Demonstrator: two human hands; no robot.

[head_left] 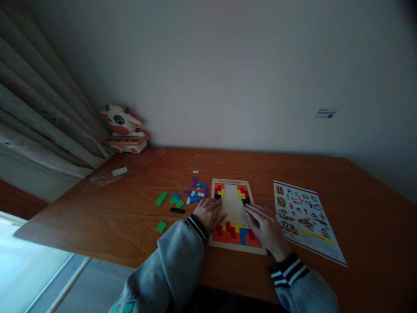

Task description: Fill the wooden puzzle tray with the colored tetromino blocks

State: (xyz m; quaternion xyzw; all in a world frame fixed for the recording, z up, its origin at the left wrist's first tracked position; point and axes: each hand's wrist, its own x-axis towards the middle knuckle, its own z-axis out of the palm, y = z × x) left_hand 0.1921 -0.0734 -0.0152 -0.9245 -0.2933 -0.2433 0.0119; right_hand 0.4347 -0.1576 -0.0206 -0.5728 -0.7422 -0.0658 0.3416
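Observation:
A wooden tray puzzle [230,248] lies on the table, with red, yellow, orange, blue and black block pieces along its edges and a bare pale middle. My left hand [208,214] rests on the tray's left side, fingers stretched out, just below a black piece [218,196]. On the right side, the fingertips of my right hand [265,227] are drawn together at another black puzzle piece [246,201]. My right fingers partly hide that piece and the tray's right edge. Loose purple, blue and white pieces [194,198] lie left of the tray.
Further left are loose green pieces [161,198] and a long black bar piece [177,210]. A printed pattern sheet [306,217] lies right of the tray. A cow-shaped toy keyboard [125,130] stands at the back left by the curtain [42,100]. The wall [234,87] borders the table's back.

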